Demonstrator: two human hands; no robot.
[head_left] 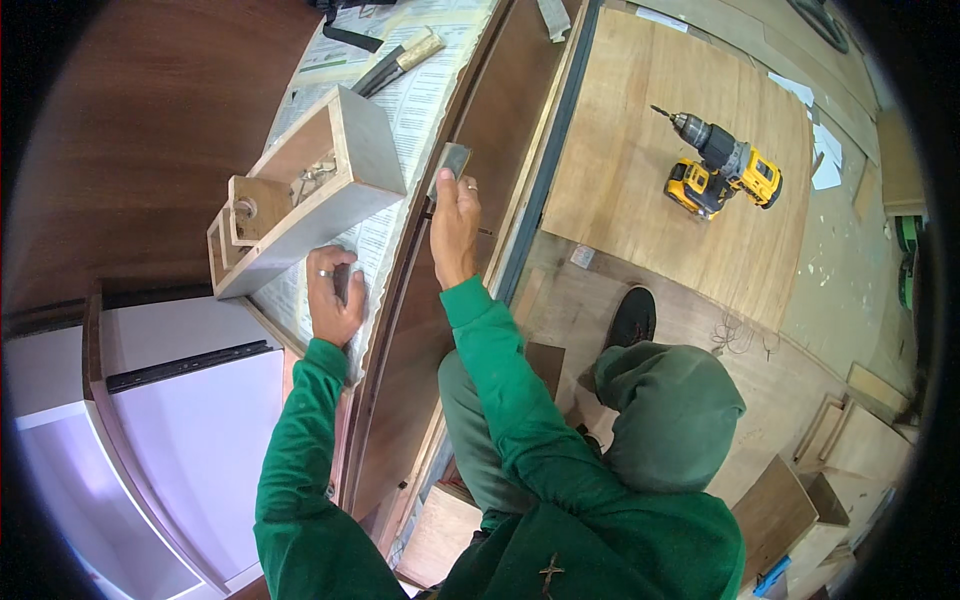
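Observation:
In my right hand [457, 225] is a small grey rectangular block [451, 163], pinched between thumb and fingers above the brown wooden panel edge. Its kind is not clear; it resembles a sanding block. My left hand [335, 300] rests beside a pale wooden box [335, 205], fingers bent and thumb apart, with nothing visible in it. Whether the fingertips touch the box's side I cannot tell. The box lies tilted on newspaper [375, 240], and a smaller wooden compartment [250, 205] with a round hole shows at its left end. Light-coloured scraps [315, 178] lie inside it.
Beyond the box lie chisel-like tools [400, 62] and a black strap [350, 38]. To the right, a yellow-black cordless drill [722, 165] lies on a plywood sheet [610, 130]. White cabinet parts [190, 400] stand at lower left; wooden boxes [790, 510] sit at lower right.

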